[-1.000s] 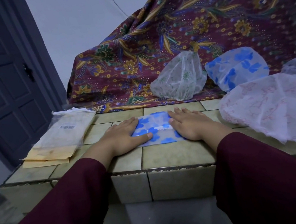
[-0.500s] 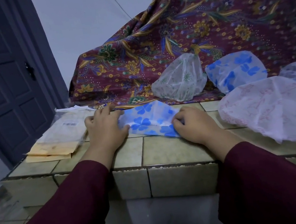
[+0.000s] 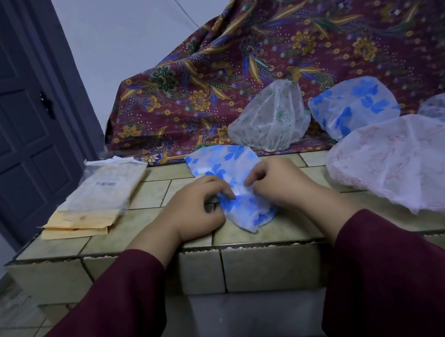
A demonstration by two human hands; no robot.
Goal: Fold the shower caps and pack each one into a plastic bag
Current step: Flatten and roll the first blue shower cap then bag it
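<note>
Blue-flowered cap (image 3: 226,164), middle under hands

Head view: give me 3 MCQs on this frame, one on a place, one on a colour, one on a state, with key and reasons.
1. Where does the stack of plastic bags lie?
A. on the tiled counter, left of the hands
B. on the patterned cloth
C. under the pink cap

2. What colour are the flowers on the shower cap being handled?
A. red
B. blue
C. green

3. How does the cap in the hands lie?
A. packed in a bag
B. puffed up and round
C. partly folded, pinched by both hands

Key: 1 A, the bags sit on the tiles at the left edge. 2 B, blue flowers on a pale ground. 3 C, the left hand and right hand pinch its middle, and it lies flat outside any bag.
</note>
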